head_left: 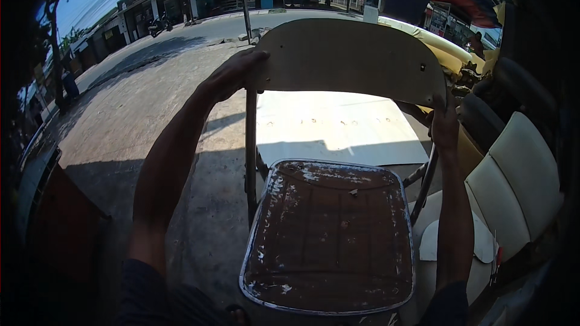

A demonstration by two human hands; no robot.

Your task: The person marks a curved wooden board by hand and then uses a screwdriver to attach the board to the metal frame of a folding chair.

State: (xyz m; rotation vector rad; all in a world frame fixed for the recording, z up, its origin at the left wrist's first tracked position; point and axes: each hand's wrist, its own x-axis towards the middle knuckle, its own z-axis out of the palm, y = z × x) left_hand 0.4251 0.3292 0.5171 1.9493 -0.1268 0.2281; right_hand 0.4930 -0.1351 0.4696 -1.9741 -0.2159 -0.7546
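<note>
A folding chair with a metal frame (pixel 251 157) stands upright in front of me. Its seat (pixel 338 235) is dark brown, with scuffed whitish patches and a pale worn rim. Across the top of the frame is a curved, plain backrest panel (pixel 344 57) with a few small holes. My left hand (pixel 232 75) is closed on the panel's left end, the thumb lying on its near face. At the lower right end, my right hand (pixel 445 124) grips the panel's edge beside the frame; part of its fingers is hidden behind.
A large white sheet (pixel 338 121) lies on the ground behind the chair. To the right are a cream padded seat (pixel 513 169), a white cut piece (pixel 480 238) and a red-handled tool (pixel 498 256). A dark reddish panel (pixel 66 223) stands at left; a road (pixel 223 27) runs beyond.
</note>
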